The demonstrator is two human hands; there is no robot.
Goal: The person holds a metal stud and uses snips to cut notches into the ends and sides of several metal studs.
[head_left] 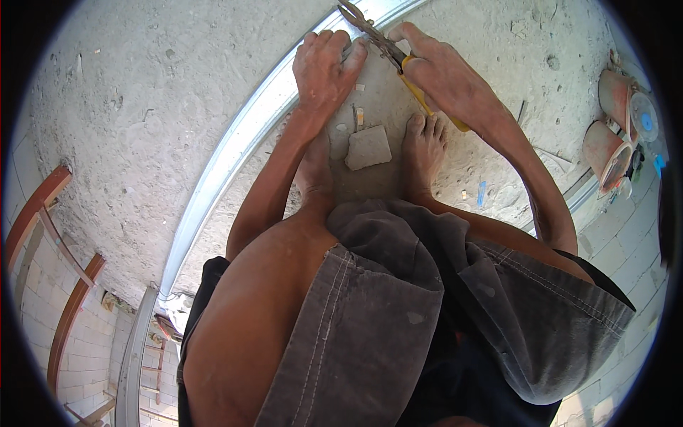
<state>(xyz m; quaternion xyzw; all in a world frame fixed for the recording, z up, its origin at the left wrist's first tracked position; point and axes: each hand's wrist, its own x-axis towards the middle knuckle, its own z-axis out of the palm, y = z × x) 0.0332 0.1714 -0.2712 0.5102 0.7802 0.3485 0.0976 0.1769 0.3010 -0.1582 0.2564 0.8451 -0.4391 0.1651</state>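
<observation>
A long, shiny metal profile (235,153) runs across the concrete floor, from near my left side to the far edge of the view. My left hand (324,75) is closed over its near edge, fingers curled and thumb to the right. In my right hand (452,75) are tin snips (384,46) with yellow handles. The fingers wrap round the handles, and the dark blades point up and left over the profile, a short way right of my left hand. Whether the blades bite into the metal is too small to tell.
A flat broken piece of concrete (368,147) lies between my bare feet. Dusty reddish buckets (605,153) lie at the right by a block wall (633,235). Another metal profile (582,192) is on the floor there. Reddish-brown steel frames (75,313) stand at the left.
</observation>
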